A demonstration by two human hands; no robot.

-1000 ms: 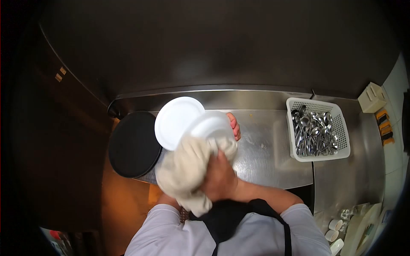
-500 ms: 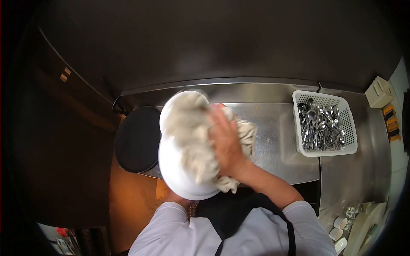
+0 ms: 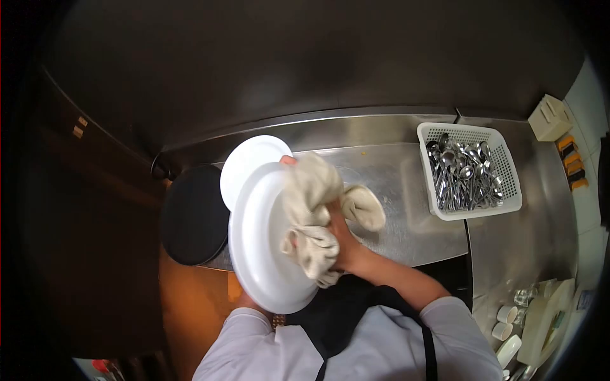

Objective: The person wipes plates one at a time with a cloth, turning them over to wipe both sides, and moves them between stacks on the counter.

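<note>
A large white oval plate [image 3: 254, 241] is tilted in front of my body. My left hand grips it from beneath and is mostly hidden behind it. Fingertips [image 3: 288, 160] show at the plate's far rim; they seem to belong to that hand. My right hand [image 3: 343, 238] is closed on a crumpled beige cloth [image 3: 311, 190], which lies over the plate's right side. One loose end of the cloth hangs to the right over the counter. Behind the held plate, another white plate [image 3: 244, 165] is partly covered.
Black round trays [image 3: 194, 216] sit at the counter's left end. On the steel counter [image 3: 406, 235], to the right, stands a white perforated basket [image 3: 511, 184] full of spoons and other cutlery. White cups [image 3: 502, 330] and a white board [image 3: 546, 330] are at the lower right.
The held plate has turned to show more of its face, and its far end has come nearer. My right hand and the cloth, blurred before, are now sharper. The view has shifted slightly.
</note>
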